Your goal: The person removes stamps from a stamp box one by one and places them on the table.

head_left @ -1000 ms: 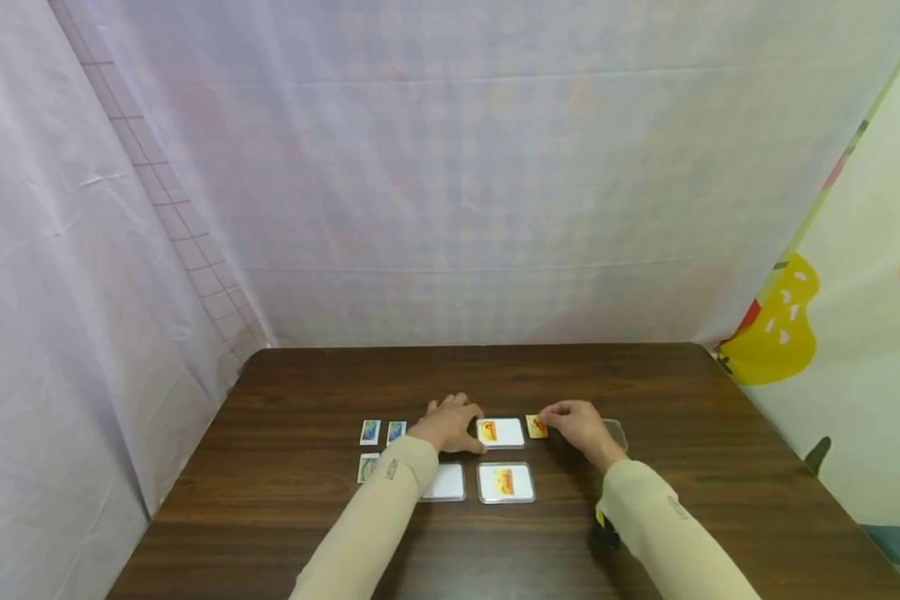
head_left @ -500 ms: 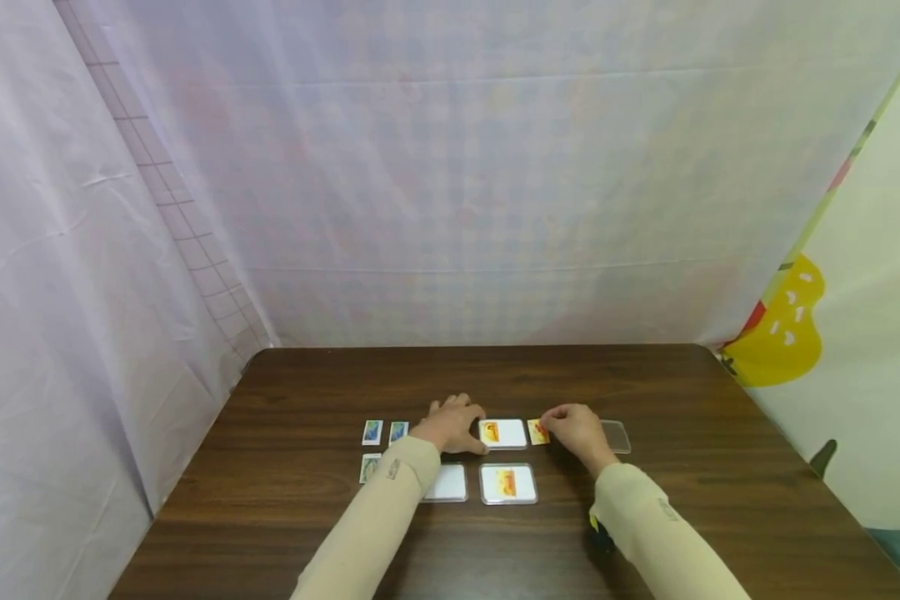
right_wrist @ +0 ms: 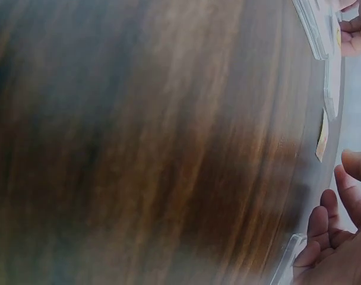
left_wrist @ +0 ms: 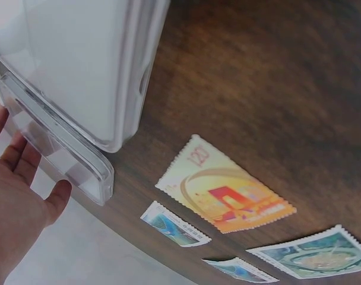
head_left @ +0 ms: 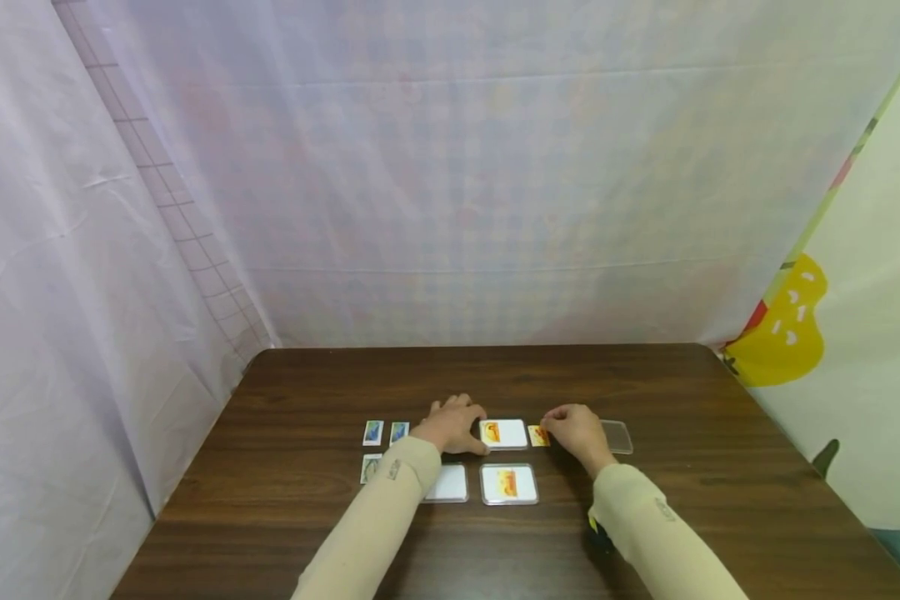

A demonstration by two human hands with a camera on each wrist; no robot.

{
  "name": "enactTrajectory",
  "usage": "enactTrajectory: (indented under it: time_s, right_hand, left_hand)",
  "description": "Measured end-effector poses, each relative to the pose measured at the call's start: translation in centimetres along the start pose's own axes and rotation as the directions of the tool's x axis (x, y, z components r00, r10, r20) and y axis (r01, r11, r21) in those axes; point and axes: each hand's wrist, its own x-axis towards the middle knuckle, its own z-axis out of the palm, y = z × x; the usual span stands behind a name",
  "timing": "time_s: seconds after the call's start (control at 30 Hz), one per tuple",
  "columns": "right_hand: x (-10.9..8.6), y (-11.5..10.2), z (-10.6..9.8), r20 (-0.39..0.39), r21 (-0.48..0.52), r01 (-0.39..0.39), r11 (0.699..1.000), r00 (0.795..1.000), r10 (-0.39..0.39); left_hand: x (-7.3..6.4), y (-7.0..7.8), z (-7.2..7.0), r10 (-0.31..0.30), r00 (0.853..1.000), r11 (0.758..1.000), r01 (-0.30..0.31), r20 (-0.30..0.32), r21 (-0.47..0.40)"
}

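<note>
My left hand [head_left: 453,425] rests on the far side of the table, thumb and forefinger spread at the left edge of a clear case [head_left: 512,434]. That case has a white insert and an orange stamp at its left end. In the left wrist view the fingers and thumb lie loosely around the case end. Just right of the case, another orange stamp [head_left: 539,436] lies on the table. My right hand [head_left: 577,432] hovers beside it, loosely curled; in the right wrist view thumb and forefinger are apart, with nothing between them and the stamp [right_wrist: 322,136] beyond.
A clear lid [head_left: 617,437] lies beside my right hand. Nearer stand a case with an orange stamp [head_left: 508,484] and a white-filled case [head_left: 447,483]. Blue stamps [head_left: 372,432], a green stamp [left_wrist: 326,255] and an orange stamp [left_wrist: 225,193] lie at left.
The orange stamp by my right hand has come down flat on the table and left my fingertips. The left hand has kept its place at the case.
</note>
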Motion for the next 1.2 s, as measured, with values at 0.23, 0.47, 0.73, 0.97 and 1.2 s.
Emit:
enactTrajectory:
  time_s: [0.23,0.47,0.73,0.97,1.2]
  right_hand:
    - [0.1,0.2,-0.1,-0.002,0.005,-0.004,1.000,1.000,0.004]
    - [0.3,0.2,-0.4,-0.004,0.043,0.025,0.999,1.000,-0.025]
    - [0.5,-0.5,-0.5,0.025,0.082,0.048,0.995,0.998,-0.050]
    - [0.7,-1.2,0.2,0.055,0.093,0.043,0.995,0.997,-0.048]
    - [1.2,-1.6,1.0,0.090,0.098,0.037,0.995,0.995,-0.046]
  left_hand:
    - [0.0,0.0,0.0,0.001,1.000,1.000,-0.001,-0.004,0.003]
    - [0.0,-0.1,-0.1,0.003,1.000,1.000,-0.003,-0.001,0.004]
    - [0.2,-0.2,0.2,0.010,1.000,1.000,-0.010,-0.001,0.007]
    - [0.3,-0.2,0.3,0.005,1.000,1.000,-0.005,-0.004,0.000]
    - [0.4,-0.3,0.4,0.002,1.000,1.000,-0.002,-0.015,0.007]
